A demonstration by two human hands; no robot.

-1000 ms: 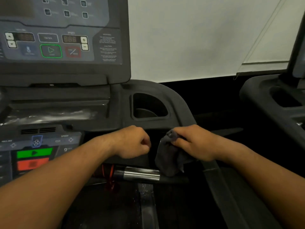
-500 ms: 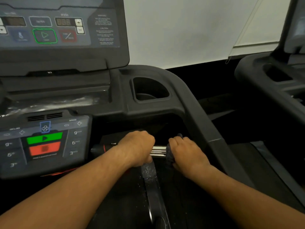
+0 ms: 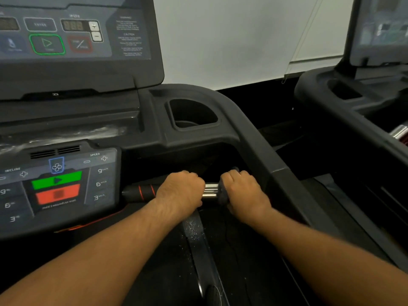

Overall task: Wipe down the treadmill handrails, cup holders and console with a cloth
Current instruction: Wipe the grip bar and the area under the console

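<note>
On the handlebar [image 3: 210,191], left hand [image 3: 181,193] closed bare; right hand [image 3: 242,193] apparently grips cloth [image 3: 221,194] around it.

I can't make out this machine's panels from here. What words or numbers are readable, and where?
"SPEED", with minus and plus: lower control panel, top right.
"INCLINE": same panel, left.
"9", "6", "3": down both its sides; the small units are blurred.
"ENTER", roughly: button on the upper console.
Caution text there and the line under the red button: too blurred.

I note a polished metal grip bar [image 3: 210,191], matt black plastic cup holder [image 3: 194,113] above it, soft dark cloth [image 3: 223,195].
</note>
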